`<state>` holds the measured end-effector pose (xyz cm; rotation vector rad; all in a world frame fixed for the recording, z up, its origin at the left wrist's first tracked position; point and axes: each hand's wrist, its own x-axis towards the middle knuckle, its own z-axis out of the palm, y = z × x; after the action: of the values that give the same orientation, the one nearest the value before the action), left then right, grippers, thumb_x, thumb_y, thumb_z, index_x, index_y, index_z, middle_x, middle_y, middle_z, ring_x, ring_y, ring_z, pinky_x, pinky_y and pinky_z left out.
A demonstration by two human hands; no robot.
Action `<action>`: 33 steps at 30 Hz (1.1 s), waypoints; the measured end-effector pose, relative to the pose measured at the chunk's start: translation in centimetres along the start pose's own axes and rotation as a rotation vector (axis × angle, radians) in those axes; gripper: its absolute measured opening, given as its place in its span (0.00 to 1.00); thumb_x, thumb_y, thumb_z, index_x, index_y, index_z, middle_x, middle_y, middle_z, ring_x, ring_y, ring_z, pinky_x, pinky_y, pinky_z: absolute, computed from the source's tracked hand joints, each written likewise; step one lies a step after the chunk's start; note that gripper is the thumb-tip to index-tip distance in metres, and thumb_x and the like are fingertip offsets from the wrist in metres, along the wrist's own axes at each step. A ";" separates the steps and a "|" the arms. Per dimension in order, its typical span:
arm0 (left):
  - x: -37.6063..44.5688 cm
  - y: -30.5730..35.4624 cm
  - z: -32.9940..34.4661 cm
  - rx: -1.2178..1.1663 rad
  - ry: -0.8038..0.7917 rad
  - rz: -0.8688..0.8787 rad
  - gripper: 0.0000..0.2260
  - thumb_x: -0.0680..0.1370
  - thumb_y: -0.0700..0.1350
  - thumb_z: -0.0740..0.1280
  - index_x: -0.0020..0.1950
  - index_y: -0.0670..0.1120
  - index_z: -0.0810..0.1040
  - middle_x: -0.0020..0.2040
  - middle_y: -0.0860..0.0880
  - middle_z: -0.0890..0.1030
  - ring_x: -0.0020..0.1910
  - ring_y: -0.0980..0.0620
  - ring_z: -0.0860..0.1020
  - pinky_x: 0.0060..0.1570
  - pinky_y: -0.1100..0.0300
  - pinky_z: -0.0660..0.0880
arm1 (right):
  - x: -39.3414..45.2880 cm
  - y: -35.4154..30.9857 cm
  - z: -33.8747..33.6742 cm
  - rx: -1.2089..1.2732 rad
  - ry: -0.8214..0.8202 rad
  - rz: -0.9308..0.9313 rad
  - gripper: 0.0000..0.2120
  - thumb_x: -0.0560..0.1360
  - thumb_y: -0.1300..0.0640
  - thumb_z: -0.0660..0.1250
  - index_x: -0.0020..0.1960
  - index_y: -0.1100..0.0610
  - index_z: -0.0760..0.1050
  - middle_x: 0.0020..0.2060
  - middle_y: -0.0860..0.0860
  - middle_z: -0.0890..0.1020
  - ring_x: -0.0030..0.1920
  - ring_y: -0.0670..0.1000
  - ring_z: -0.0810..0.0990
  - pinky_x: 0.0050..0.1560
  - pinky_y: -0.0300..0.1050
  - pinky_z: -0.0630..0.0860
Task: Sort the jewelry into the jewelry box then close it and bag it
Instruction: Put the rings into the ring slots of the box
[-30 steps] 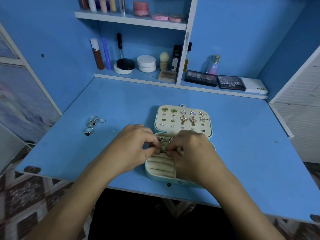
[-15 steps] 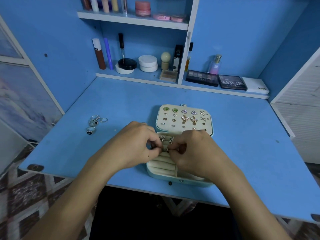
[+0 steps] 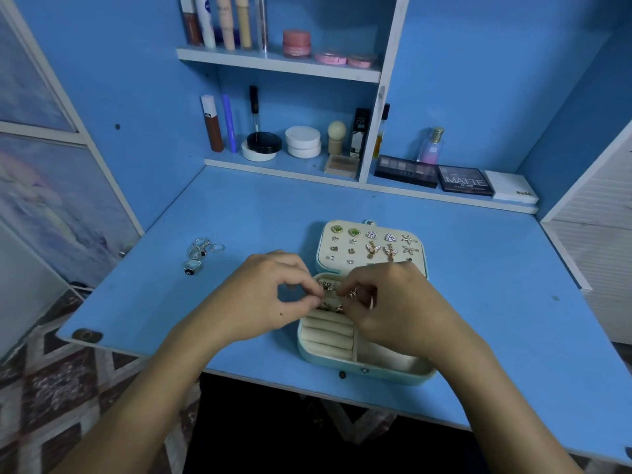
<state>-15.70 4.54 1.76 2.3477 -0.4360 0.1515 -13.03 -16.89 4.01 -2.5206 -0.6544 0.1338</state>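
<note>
The pale jewelry box (image 3: pixel 342 362) lies open near the desk's front edge. Its raised lid (image 3: pixel 371 246) carries several pairs of earrings. A butterfly ring (image 3: pixel 326 284) and two more rings (image 3: pixel 331 307) sit in the cream ring rolls (image 3: pixel 328 331). My left hand (image 3: pixel 263 295) hovers over the box's left side, thumb and forefinger pinched at the upper rolls. My right hand (image 3: pixel 393 306) covers the box's right half, its curled fingertips pinching a gold ring (image 3: pixel 352 293) at the rolls. Several loose silver rings (image 3: pixel 200 253) lie on the desk to the left.
The blue desk (image 3: pixel 478 285) has a metal fitting (image 3: pixel 87 335) at its front left corner. Cosmetics line the back shelf: palettes (image 3: pixel 434 176), a perfume bottle (image 3: pixel 431 147), jars (image 3: pixel 302 142). A white panel (image 3: pixel 598 241) stands at the right.
My two hands have drawn slightly apart over the ring rolls, and the fingertips no longer meet. The view has shifted a little; the box and loose rings have not moved.
</note>
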 end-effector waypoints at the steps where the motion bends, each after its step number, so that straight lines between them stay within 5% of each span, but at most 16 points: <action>1: -0.2 -0.3 -0.4 -0.005 0.026 -0.009 0.04 0.73 0.45 0.76 0.44 0.55 0.86 0.44 0.59 0.80 0.47 0.56 0.78 0.49 0.69 0.71 | 0.2 -0.1 -0.2 0.013 0.012 -0.012 0.07 0.73 0.57 0.69 0.46 0.47 0.84 0.30 0.47 0.80 0.35 0.48 0.77 0.37 0.37 0.73; 6: -1.1 -2.3 -2.7 0.062 0.141 -0.055 0.04 0.73 0.46 0.76 0.42 0.55 0.86 0.42 0.58 0.80 0.44 0.55 0.78 0.47 0.67 0.72 | 2.2 -0.9 -0.3 0.045 0.063 -0.084 0.07 0.74 0.58 0.69 0.44 0.48 0.83 0.28 0.47 0.80 0.33 0.48 0.77 0.36 0.30 0.68; 14: -3.3 -5.7 -5.4 0.176 0.265 -0.146 0.05 0.74 0.44 0.75 0.43 0.55 0.84 0.45 0.58 0.80 0.44 0.56 0.77 0.42 0.69 0.70 | 7.5 -4.1 1.5 0.039 0.032 -0.263 0.07 0.76 0.57 0.67 0.48 0.49 0.83 0.32 0.40 0.76 0.34 0.40 0.74 0.45 0.44 0.78; 22: -5.6 -9.8 -7.4 0.305 0.356 -0.230 0.07 0.71 0.43 0.78 0.48 0.50 0.85 0.42 0.56 0.78 0.41 0.56 0.73 0.43 0.72 0.68 | 12.2 -7.4 5.2 -0.016 -0.074 -0.332 0.10 0.79 0.58 0.65 0.56 0.51 0.81 0.45 0.49 0.82 0.48 0.49 0.76 0.52 0.50 0.78; 29: -6.6 -11.0 -7.4 0.239 0.323 -0.274 0.15 0.71 0.48 0.78 0.47 0.66 0.77 0.44 0.57 0.78 0.42 0.59 0.74 0.43 0.65 0.70 | 14.4 -9.3 8.1 -0.118 -0.210 -0.314 0.18 0.79 0.61 0.62 0.64 0.47 0.78 0.54 0.54 0.80 0.52 0.56 0.79 0.52 0.51 0.79; 33: -6.6 -11.4 -7.2 0.221 0.310 -0.271 0.12 0.72 0.49 0.77 0.49 0.65 0.79 0.45 0.56 0.78 0.43 0.58 0.74 0.44 0.65 0.70 | 15.0 -10.1 8.9 -0.142 -0.240 -0.327 0.21 0.78 0.64 0.60 0.66 0.45 0.76 0.57 0.54 0.79 0.53 0.56 0.79 0.51 0.51 0.79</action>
<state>-17.76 18.94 -1.94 2.5142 0.0540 0.4456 -6.11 2.00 2.16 -2.5106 -1.2005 0.2826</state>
